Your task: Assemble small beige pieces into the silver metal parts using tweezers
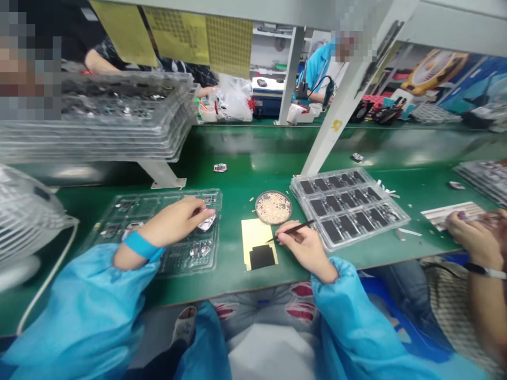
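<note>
My left hand, a blue band at its wrist, pinches a small silver-and-white part over a clear plastic tray. Other small parts, such as a silver one, sit in that tray's pockets. Between the fingers of my right hand are thin black tweezers, their tip above a yellow sheet. A black patch lies on the sheet's lower part. Just behind the sheet, a round dish is filled with tiny beige pieces.
Stacked clear trays with black rectangular pieces stand to the right. A white fan is at far left, below a tall tray stack. A slanted white post rises behind. At right, another person's hands work over a card.
</note>
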